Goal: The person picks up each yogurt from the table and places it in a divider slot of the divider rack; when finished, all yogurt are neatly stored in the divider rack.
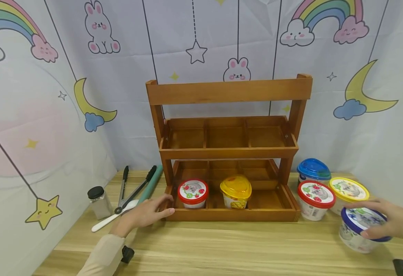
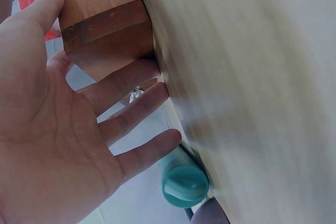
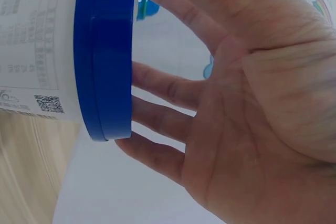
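Observation:
Gripped by its blue lid between the thumb and fingers of my right hand (image 1: 391, 220) is a white tub (image 1: 360, 234), at the right of the head view. The right wrist view shows the blue lid (image 3: 107, 56) against the fingertips of that hand (image 3: 241, 114). My left hand (image 1: 149, 212) rests at the lower left front corner of the wooden rack (image 1: 229, 215). In the left wrist view its thumb touches the wood (image 2: 105, 30), and the other fingers of the hand (image 2: 68, 124) are extended beside it. A red-lidded tub (image 1: 193, 191) and a yellow-lidded tub (image 1: 236, 189) sit on the rack's lower tier.
Right of the rack stand a blue-domed tub (image 1: 313, 168), a red-lidded tub (image 1: 316, 197) and a yellow-lidded tub (image 1: 349, 189). At the left are a black-capped jar (image 1: 99, 203), tongs (image 1: 135, 191), a white spoon (image 1: 113, 217) and a teal-green object (image 1: 151, 184).

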A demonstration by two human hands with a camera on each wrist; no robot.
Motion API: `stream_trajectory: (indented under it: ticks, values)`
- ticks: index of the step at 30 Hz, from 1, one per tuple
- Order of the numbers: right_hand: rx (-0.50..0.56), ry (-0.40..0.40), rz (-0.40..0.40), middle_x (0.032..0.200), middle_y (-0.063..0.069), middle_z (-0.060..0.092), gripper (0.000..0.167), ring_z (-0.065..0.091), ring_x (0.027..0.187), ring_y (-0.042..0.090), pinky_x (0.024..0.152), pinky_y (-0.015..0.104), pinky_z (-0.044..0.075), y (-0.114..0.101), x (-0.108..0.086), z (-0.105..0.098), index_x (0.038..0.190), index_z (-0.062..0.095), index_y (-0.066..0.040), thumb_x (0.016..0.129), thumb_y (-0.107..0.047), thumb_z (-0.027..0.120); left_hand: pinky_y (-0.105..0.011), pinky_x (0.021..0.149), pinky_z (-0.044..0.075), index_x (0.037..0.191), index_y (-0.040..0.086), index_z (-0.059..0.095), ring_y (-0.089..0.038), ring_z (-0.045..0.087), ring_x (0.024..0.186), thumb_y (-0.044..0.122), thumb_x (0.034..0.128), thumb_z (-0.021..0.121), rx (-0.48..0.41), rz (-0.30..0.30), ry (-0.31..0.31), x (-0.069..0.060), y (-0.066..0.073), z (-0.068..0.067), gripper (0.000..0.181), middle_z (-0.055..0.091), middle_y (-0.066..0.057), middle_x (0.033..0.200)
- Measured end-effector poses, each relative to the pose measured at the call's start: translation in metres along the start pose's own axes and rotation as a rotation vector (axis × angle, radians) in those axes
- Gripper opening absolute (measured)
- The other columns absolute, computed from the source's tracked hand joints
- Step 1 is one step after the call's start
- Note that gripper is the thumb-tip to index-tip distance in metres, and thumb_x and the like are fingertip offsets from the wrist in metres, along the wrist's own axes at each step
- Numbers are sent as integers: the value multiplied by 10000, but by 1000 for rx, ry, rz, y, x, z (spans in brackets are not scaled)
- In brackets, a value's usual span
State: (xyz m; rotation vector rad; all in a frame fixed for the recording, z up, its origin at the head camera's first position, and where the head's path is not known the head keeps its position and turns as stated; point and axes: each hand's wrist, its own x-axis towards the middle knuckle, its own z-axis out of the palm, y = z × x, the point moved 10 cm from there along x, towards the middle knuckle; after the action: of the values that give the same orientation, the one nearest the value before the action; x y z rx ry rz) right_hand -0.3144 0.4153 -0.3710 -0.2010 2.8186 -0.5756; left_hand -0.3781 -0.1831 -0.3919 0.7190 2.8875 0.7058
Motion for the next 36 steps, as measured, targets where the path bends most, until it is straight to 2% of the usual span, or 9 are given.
stream_trajectory:
  ticks: [6, 11, 21, 28, 32, 36]
  values:
    - [67, -28, 24, 1228, 413, 366, 767, 526, 996, 431, 741, 535, 552, 3, 1, 5, 1446, 435, -40, 860, -382, 794, -592, 983, 434, 1394, 179, 518, -387, 566, 1226, 542, 993, 543, 1, -8, 1, 0, -2, 1, 541, 576, -95, 1387]
    - [96, -39, 35, 1226, 416, 360, 812, 532, 1001, 431, 748, 538, 552, 5, 4, 8, 1446, 396, 6, 855, -376, 802, -593, 983, 432, 1390, 202, 517, -391, 570, 1220, 551, 994, 535, -3, -14, 1, 0, -5, 3, 528, 581, -96, 1382]
    - [53, -19, 21, 1213, 410, 399, 836, 548, 981, 415, 734, 521, 558, -2, 4, 5, 1420, 395, 70, 852, -391, 800, -622, 983, 415, 1396, 197, 511, -418, 556, 1224, 564, 993, 525, -2, -20, -2, 1, -5, 3, 545, 570, -105, 1399]
    - [72, -31, -8, 1234, 407, 391, 771, 532, 983, 398, 730, 508, 556, -12, 2, 3, 1415, 411, 66, 884, -363, 768, -568, 925, 468, 1383, 185, 519, -344, 629, 1099, 552, 991, 539, -4, -3, 0, 1, -3, 2, 538, 613, -100, 1326]
    - [59, -18, -16, 1224, 395, 416, 749, 546, 971, 370, 716, 492, 562, -17, 1, 0, 1403, 428, 53, 884, -368, 766, -572, 936, 463, 1383, 185, 521, -352, 621, 1126, 543, 991, 546, -4, -3, 0, 0, -2, 2, 532, 611, -99, 1330]
    - [53, 0, -62, 1215, 334, 464, 661, 549, 958, 325, 696, 449, 558, -24, -1, -4, 1373, 481, 6, 885, -335, 769, -579, 953, 453, 1380, 181, 523, -367, 607, 1160, 533, 993, 550, -7, -3, 2, 0, -1, 1, 524, 609, -101, 1337]
